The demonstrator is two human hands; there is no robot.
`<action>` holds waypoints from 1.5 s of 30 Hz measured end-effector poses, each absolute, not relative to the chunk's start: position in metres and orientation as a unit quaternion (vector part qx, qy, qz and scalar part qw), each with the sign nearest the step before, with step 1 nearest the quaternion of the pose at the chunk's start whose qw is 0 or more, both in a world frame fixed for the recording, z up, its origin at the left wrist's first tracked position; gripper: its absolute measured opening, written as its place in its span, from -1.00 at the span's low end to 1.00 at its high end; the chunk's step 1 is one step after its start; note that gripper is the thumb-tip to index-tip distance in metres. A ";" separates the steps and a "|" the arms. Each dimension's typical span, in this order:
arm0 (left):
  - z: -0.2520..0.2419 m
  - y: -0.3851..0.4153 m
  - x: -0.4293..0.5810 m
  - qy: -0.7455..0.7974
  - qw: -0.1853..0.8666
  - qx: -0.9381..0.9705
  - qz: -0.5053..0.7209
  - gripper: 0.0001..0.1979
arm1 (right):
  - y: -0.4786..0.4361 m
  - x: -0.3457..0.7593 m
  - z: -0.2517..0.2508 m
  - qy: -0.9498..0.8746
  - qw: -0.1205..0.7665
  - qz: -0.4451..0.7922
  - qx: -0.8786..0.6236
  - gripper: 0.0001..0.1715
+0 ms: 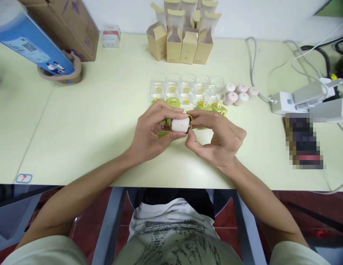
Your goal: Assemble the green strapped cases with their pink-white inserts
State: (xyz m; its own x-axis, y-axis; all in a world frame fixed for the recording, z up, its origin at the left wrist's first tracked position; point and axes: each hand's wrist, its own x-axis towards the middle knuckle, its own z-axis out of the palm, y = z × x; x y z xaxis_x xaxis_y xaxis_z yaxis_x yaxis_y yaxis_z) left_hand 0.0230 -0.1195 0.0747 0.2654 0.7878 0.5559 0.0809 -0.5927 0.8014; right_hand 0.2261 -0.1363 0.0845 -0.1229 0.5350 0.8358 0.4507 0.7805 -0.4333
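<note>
Above the table's front half, my left hand (pixel 153 129) is closed around a small white rounded cylinder (pixel 180 125), held sideways between thumb and fingers. My right hand (pixel 218 134) has its thumb and fingers closed at the cylinder's right end, on a thin yellow-green loop (pixel 191 119) with something dark inside. A brown-and-metal piece (pixel 166 128) shows at the cylinder's left, partly hidden by my left fingers. Just beyond my hands lie several lime-green pieces with loops (pixel 204 106), partly covered by the fingers.
Clear plastic cases (pixel 186 86) stand in rows beyond my hands, beside several pink and white cylinders (pixel 231 98). Open small cartons (pixel 174 44) line the wall. A blue roll (pixel 35 42) leans at left; a power strip (pixel 287 103) with cables and a blurred dark object (pixel 304 141) lie right.
</note>
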 end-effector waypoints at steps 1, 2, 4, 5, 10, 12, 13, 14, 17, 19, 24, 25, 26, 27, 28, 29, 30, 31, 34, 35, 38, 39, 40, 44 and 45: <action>0.075 -0.120 0.023 0.304 0.344 0.718 0.524 -0.56 | -0.137 0.226 0.084 -0.747 0.573 0.037 -0.336 -0.73; 0.075 -0.120 0.023 0.305 0.349 0.715 0.524 -0.56 | -0.138 0.226 0.083 -0.746 0.571 0.035 -0.341 -0.74; 0.076 -0.120 0.024 0.307 0.355 0.711 0.524 -0.56 | -0.139 0.226 0.083 -0.745 0.566 0.032 -0.351 -0.77; 0.076 -0.121 0.023 0.307 0.357 0.710 0.524 -0.54 | -0.139 0.226 0.083 -0.745 0.564 0.035 -0.354 -0.77; 0.073 -0.119 0.023 0.303 0.387 0.687 0.534 -0.57 | -0.137 0.231 0.083 -0.754 0.552 0.134 -0.331 -0.64; 0.069 -0.117 0.023 0.305 0.414 0.664 0.543 -0.56 | -0.134 0.232 0.083 -0.765 0.523 0.161 -0.338 -0.49; 0.067 -0.117 0.024 0.306 0.426 0.656 0.543 -0.55 | -0.133 0.233 0.082 -0.771 0.508 0.160 -0.349 -0.44; 0.066 -0.116 0.024 0.306 0.435 0.653 0.539 -0.54 | -0.132 0.233 0.081 -0.775 0.496 0.151 -0.361 -0.43; 0.066 -0.116 0.024 0.291 0.427 0.676 0.525 -0.59 | -0.130 0.233 0.077 -0.774 0.488 0.143 -0.378 -0.50; 0.070 -0.117 0.022 0.281 0.397 0.703 0.519 -0.63 | -0.128 0.234 0.075 -0.750 0.504 0.174 -0.391 -0.52; 0.079 -0.121 0.018 0.254 0.258 0.767 0.530 -0.86 | -0.121 0.243 0.074 -0.639 0.590 0.258 -0.420 -0.44; 0.079 -0.121 0.018 0.254 0.246 0.764 0.540 -0.77 | -0.120 0.245 0.074 -0.638 0.588 0.272 -0.415 -0.42; 0.078 -0.120 0.018 0.258 0.249 0.758 0.546 -0.62 | -0.120 0.245 0.074 -0.645 0.580 0.287 -0.406 -0.40; 0.076 -0.119 0.018 0.264 0.263 0.752 0.544 -0.46 | -0.121 0.245 0.074 -0.655 0.570 0.301 -0.394 -0.39; 0.073 -0.118 0.017 0.269 0.281 0.750 0.534 -0.36 | -0.123 0.244 0.073 -0.664 0.561 0.316 -0.381 -0.39; 0.071 -0.116 0.017 0.273 0.300 0.751 0.521 -0.30 | -0.124 0.242 0.072 -0.669 0.555 0.330 -0.369 -0.39; 0.069 -0.114 0.016 0.278 0.316 0.748 0.513 -0.29 | -0.126 0.240 0.071 -0.667 0.554 0.344 -0.360 -0.41; 0.068 -0.112 0.016 0.282 0.329 0.739 0.516 -0.32 | -0.128 0.238 0.070 -0.661 0.557 0.358 -0.354 -0.43; 0.068 -0.110 0.014 0.288 0.371 0.688 0.554 -0.39 | -0.130 0.236 0.070 -0.644 0.566 0.376 -0.351 -0.55; 0.069 -0.110 0.013 0.292 0.387 0.672 0.559 -0.40 | -0.130 0.236 0.071 -0.648 0.564 0.372 -0.351 -0.62; 0.073 -0.112 0.014 0.295 0.421 0.667 0.539 -0.43 | -0.128 0.237 0.076 -0.685 0.542 0.346 -0.342 -0.79; 0.073 -0.113 0.014 0.292 0.427 0.671 0.531 -0.41 | -0.128 0.237 0.077 -0.703 0.532 0.331 -0.337 -0.81; 0.072 -0.114 0.014 0.290 0.431 0.675 0.524 -0.38 | -0.127 0.237 0.078 -0.722 0.523 0.310 -0.330 -0.83; 0.070 -0.113 0.013 0.310 0.430 0.677 0.511 -0.34 | -0.126 0.240 0.081 -0.794 0.484 0.202 -0.307 -0.86; 0.070 -0.113 0.012 0.315 0.432 0.675 0.508 -0.36 | -0.126 0.241 0.082 -0.803 0.480 0.185 -0.301 -0.86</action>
State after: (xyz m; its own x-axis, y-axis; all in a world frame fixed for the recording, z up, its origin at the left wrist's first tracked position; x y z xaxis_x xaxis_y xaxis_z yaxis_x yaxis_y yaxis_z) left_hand 0.0125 -0.1130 0.0704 0.2846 0.8647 0.4140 -0.0136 -0.4281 0.9036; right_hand 0.2408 -0.1257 0.0822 -0.3578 0.6609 0.6597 0.3046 0.7504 -0.5866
